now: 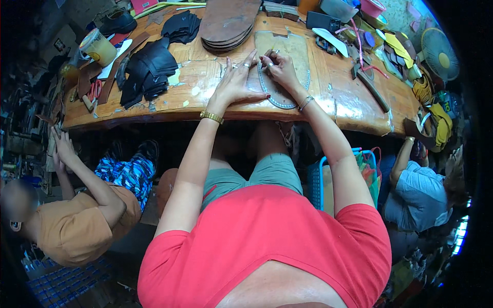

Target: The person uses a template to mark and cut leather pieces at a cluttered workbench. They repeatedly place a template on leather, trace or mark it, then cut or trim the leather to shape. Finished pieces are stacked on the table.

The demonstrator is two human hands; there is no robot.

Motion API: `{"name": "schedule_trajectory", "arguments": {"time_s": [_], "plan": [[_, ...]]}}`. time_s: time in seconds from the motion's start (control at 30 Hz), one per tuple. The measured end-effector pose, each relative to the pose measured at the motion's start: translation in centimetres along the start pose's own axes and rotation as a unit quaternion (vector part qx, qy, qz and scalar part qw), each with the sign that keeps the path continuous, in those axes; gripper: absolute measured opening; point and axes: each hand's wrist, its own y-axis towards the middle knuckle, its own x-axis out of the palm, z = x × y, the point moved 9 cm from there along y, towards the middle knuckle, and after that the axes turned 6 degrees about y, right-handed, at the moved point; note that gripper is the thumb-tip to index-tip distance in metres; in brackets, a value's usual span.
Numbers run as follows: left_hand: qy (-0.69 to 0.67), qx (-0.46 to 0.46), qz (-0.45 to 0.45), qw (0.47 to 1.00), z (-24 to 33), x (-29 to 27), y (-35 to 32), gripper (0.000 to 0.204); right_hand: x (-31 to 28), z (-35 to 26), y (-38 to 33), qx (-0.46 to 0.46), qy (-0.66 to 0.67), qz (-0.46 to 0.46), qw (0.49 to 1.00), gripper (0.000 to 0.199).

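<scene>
In front of me lies a tan sheet [294, 47] with a brown, rounded leather piece [281, 96] on it, its curved border marked by a pale dotted line. My left hand [236, 82] is open, fingers spread, beside the piece; its thumb reaches the lower left edge of the leather. Over the upper part of the piece, my right hand [282, 69] is closed in a writing-like pinch. A thin pen-like tool, mostly hidden by the fingers, seems to be in it.
Stacked brown soles [229, 23] and black leather pieces [149, 72] lie to the left, with red-handled scissors [95, 90] farther out. A hammer [372, 90] rests at right, near tubs and a fan [439, 55]. One person sits on each side; a blue basket [316, 179] stands below.
</scene>
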Motion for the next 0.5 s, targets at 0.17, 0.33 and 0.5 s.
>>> {"name": "schedule_trajectory", "arguments": {"time_s": [0.17,0.33,0.5], "plan": [[0.017,0.007,0.016,1.0,-0.3,0.1,0.1,0.128,0.8,-2.0,-0.2,-0.079,-0.061,-0.021,0.995,0.012],[0.006,0.003,-0.011,1.0,-0.2,0.3,0.3,0.129,-0.2,0.5,0.1,-0.008,0.001,0.012,1.0,0.015],[0.019,0.005,0.001,1.0,-0.3,0.4,0.2,0.13,0.6,-1.4,-0.1,-0.11,-0.071,0.003,0.991,0.017]]}}
